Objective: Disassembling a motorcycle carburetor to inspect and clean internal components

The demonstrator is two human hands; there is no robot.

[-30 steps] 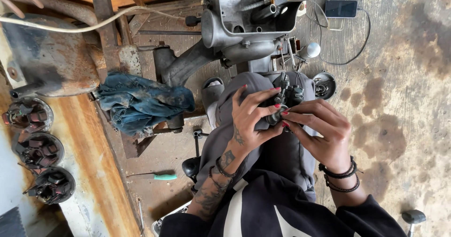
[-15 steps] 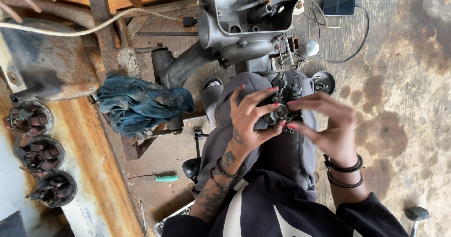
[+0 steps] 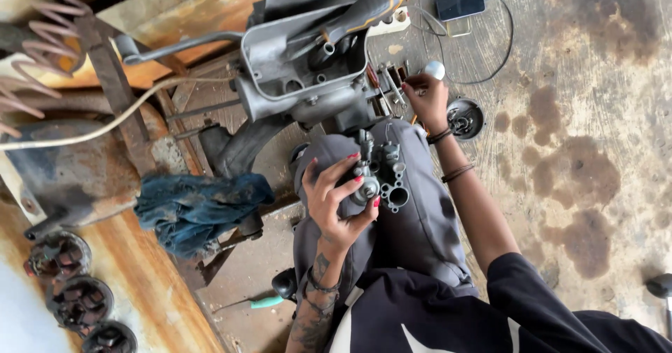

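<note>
My left hand [image 3: 336, 199] grips a small grey metal carburettor [image 3: 381, 174] over my lap, fingers wrapped around its body. My right hand [image 3: 425, 97] is stretched out away from me, fingers down among several small tools and parts [image 3: 388, 90] lying on the floor beside a grey engine casing [image 3: 301, 66]. Whether it holds one of them cannot be made out. A round white knob [image 3: 435, 69] sits just past its fingers.
A blue rag [image 3: 192, 206] lies on rusty metal at left. A green-handled screwdriver [image 3: 255, 302] lies near my knee. A round metal part [image 3: 465, 117] sits right of my wrist. A phone [image 3: 460, 4] with cable lies on the stained floor. Dark round parts [image 3: 56, 258] line the bottom left.
My right hand has left the carburettor and reached out to the tools by the engine casing. My left hand alone now holds the carburettor. The camera view has tilted closer.
</note>
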